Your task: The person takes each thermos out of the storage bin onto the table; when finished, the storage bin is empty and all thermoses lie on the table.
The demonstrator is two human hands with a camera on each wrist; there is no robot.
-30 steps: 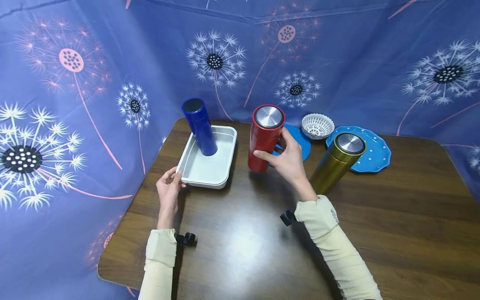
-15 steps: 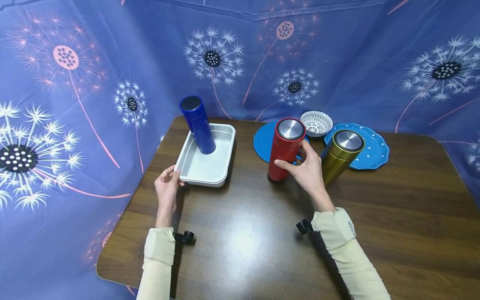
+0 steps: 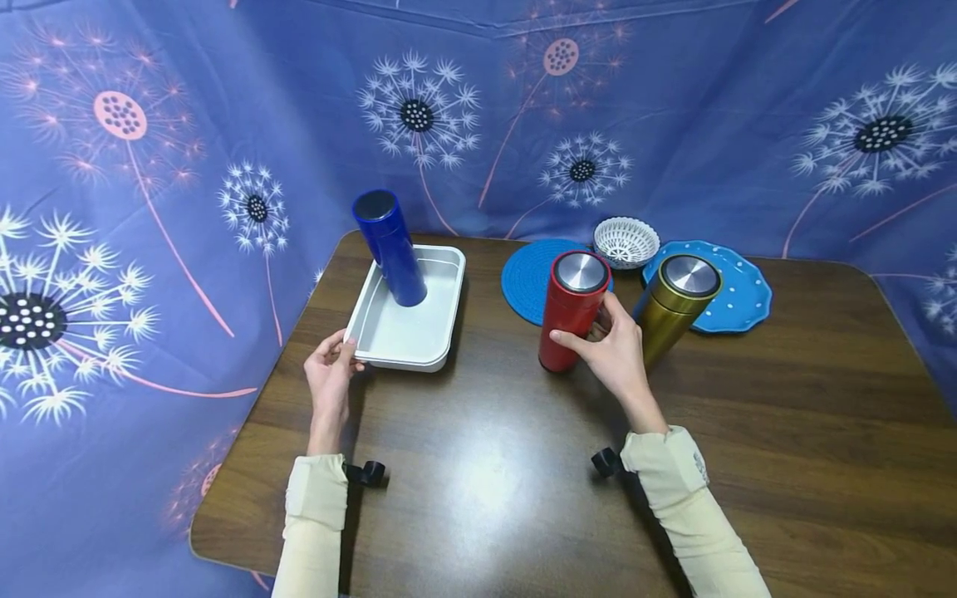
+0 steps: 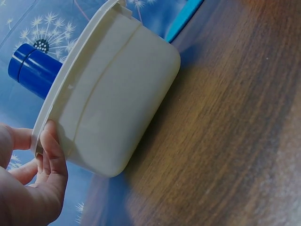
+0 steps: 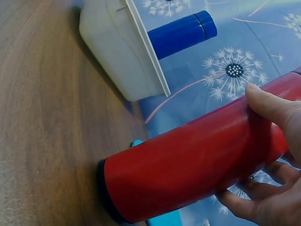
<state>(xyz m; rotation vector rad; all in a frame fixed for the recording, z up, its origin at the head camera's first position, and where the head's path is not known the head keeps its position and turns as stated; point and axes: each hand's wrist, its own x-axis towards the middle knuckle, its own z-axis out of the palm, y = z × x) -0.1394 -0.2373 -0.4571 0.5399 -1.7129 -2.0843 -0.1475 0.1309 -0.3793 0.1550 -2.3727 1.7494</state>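
Observation:
My right hand (image 3: pixel 617 345) grips a red thermos flask (image 3: pixel 566 320) with a steel lid, thumb on its near side. In the right wrist view the flask's black base (image 5: pixel 107 193) is right at the tabletop. My left hand (image 3: pixel 329 379) pinches the near left corner of a white rectangular tub (image 3: pixel 399 362); the left wrist view shows thumb and fingers (image 4: pixel 52 155) on either side of its rim. Inside the tub stands a blue flask (image 3: pixel 396 257) with a dark lid. A gold flask (image 3: pixel 669 320) stands just right of my right hand, its lower part partly hidden behind that hand.
Behind the red flask lies a round blue woven mat (image 3: pixel 527 286). A white openwork bowl (image 3: pixel 626 241) and a blue polka-dot plate (image 3: pixel 736 295) stand at the back of the wooden table (image 3: pixel 807 432). A patterned blue cloth (image 3: pixel 478 100) hangs behind.
My right hand has moved the red flask right and nearer to me, down to the tabletop beside the gold flask, uncovering more of the mat. My left hand keeps its hold on the tub.

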